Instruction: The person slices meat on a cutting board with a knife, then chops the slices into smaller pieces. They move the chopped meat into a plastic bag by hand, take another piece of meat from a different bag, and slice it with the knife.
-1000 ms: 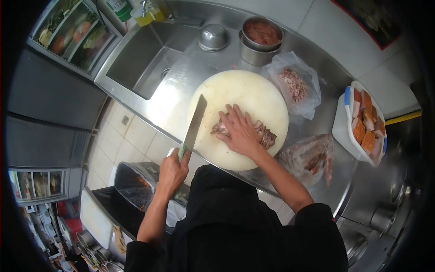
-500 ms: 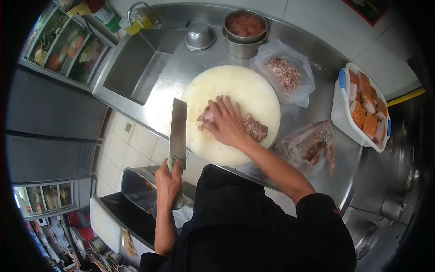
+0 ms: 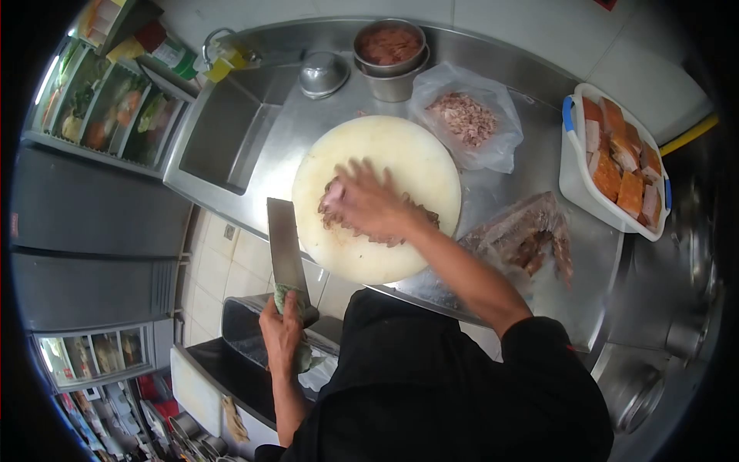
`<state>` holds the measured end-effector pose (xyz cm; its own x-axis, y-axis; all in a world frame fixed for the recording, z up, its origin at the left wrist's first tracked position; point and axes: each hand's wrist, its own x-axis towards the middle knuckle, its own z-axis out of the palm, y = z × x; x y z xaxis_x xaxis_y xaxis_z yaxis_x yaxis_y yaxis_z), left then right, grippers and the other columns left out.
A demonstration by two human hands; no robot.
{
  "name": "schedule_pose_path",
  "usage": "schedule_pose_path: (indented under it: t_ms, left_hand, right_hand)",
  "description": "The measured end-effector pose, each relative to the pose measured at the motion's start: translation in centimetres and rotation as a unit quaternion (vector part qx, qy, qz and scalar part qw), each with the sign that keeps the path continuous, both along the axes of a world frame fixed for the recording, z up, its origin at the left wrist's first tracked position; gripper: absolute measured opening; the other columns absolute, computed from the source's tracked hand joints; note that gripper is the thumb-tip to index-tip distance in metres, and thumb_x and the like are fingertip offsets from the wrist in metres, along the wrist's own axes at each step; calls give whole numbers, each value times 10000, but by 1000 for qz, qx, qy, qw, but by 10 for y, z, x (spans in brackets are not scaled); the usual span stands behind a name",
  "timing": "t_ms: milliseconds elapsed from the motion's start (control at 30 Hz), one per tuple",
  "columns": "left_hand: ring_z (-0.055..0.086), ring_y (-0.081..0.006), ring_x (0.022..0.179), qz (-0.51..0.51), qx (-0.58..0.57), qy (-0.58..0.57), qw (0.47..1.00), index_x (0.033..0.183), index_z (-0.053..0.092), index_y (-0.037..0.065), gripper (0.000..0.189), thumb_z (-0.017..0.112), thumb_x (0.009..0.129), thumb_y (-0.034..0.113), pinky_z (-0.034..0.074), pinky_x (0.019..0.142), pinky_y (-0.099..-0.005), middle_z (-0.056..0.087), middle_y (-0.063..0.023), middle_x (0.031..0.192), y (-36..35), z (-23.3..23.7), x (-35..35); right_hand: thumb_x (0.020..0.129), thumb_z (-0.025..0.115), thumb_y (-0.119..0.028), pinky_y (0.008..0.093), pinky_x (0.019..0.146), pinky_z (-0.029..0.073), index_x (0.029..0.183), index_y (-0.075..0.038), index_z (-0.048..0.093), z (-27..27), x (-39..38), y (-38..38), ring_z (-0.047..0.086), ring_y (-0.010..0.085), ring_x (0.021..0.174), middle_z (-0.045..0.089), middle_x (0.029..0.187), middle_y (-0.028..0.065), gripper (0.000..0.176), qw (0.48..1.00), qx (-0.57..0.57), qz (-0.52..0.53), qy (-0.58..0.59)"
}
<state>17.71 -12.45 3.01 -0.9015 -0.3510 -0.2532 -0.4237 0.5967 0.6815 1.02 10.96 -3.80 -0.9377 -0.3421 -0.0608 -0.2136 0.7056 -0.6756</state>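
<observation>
My left hand point(image 3: 282, 333) grips a cleaver point(image 3: 286, 242) by its handle, which has a green cloth wrapped round it. The broad blade points away from me, just beside the left edge of a round white chopping board point(image 3: 373, 138). Over the board, my right hand point(image 3: 371, 202) lies across chopped meat point(image 3: 332, 218) with its fingers spread. Motion blurs this hand, and it hides much of the meat beneath. Sliced pieces show on both sides of it.
Behind the board are a bag of chopped meat point(image 3: 464, 119), stacked metal pots point(image 3: 390, 85) and an upturned bowl point(image 3: 322, 75). To the right sit a plastic-wrapped meat piece point(image 3: 523, 235) and a white basket point(image 3: 579, 173) of roasted meat. A sink point(image 3: 227, 142) is at left.
My right hand has moved over the meat, which now lies more spread out and flattened. The cleaver has dropped slightly nearer me and tilted left. The whole view has shifted a little.
</observation>
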Motion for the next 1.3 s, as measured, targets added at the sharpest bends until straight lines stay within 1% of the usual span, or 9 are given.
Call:
schedule_pose_path:
  t_ms: [133, 333, 467, 533, 567, 633, 733, 1100, 1300]
  left_hand:
    - [658, -219, 726, 9, -17, -1, 1000, 1007, 675, -47, 394, 606, 983, 340, 508, 690, -385, 695, -172, 775, 1, 2, 8]
    - [677, -299, 718, 11, -37, -13, 999, 998, 673, -50, 409, 605, 982, 353, 502, 690, -409, 690, -234, 788, 9, -7, 9]
    - [668, -322, 699, 7, -34, -21, 999, 962, 661, -52, 429, 602, 982, 373, 496, 674, -427, 667, -231, 750, 16, -1, 3]
    - [667, -353, 706, -3, -36, -22, 999, 974, 660, -50, 431, 598, 983, 376, 496, 679, -435, 664, -239, 753, 15, 1, -2]
    - [665, -384, 714, -19, -39, -25, 999, 986, 659, -49, 434, 594, 984, 380, 496, 684, -443, 662, -248, 756, 12, 0, -6]
    - [657, -429, 733, -27, -42, -29, 998, 985, 654, -46, 433, 590, 985, 382, 493, 690, -464, 661, -261, 760, 4, -6, -13]
    - [635, -505, 774, -63, -58, -54, 995, 981, 640, -42, 429, 583, 987, 383, 486, 708, -510, 654, -293, 765, -4, 0, -33]
    - [623, -558, 787, -244, -63, -48, 967, 989, 595, -42, 386, 547, 1001, 341, 484, 756, -605, 631, -358, 744, -16, -8, -134]
    - [625, -544, 698, -326, -65, 3, 943, 942, 581, -22, 309, 579, 988, 284, 507, 648, -601, 622, -355, 703, -9, -21, -167]
  right_hand:
    - [983, 433, -602, 627, 1202, 96, 1567, -73, 286, -6, 27, 67, 116, 433, 1526, 215, 1636, 226, 801, 995, -77, -25, 64]
    - [974, 475, -549, 704, 1156, 118, 1537, -83, 347, -42, 49, 28, 202, 476, 1479, 294, 1591, 224, 742, 981, 159, -77, 83]
    - [966, 477, -562, 726, 1144, 92, 1544, -80, 330, -29, 45, 26, 176, 491, 1479, 271, 1597, 227, 767, 982, 171, -66, 45]
    - [959, 563, -450, 673, 1119, 246, 1441, -62, 463, -28, 45, 19, 337, 478, 1395, 402, 1497, 240, 626, 959, 169, -128, 189]
    - [959, 563, -450, 673, 1119, 246, 1441, -62, 463, -27, 39, 15, 337, 478, 1395, 402, 1497, 240, 626, 959, 170, -124, 191]
    - [949, 619, -261, 540, 1048, 401, 1285, -26, 566, -23, 25, 2, 496, 425, 1247, 534, 1340, 216, 413, 981, -93, -75, 153]
    - [931, 624, -122, 437, 933, 486, 1129, -3, 624, -32, 5, -22, 581, 387, 1080, 614, 1181, 182, 231, 963, -173, -64, 197]
    - [969, 603, -135, 424, 960, 481, 1156, 24, 656, -35, -4, -45, 601, 380, 1100, 643, 1153, 203, 251, 966, -119, -171, 154]
    - [944, 600, -124, 436, 999, 467, 1150, 12, 661, -39, -6, -43, 591, 366, 1125, 654, 1155, 179, 255, 972, -96, -164, 141]
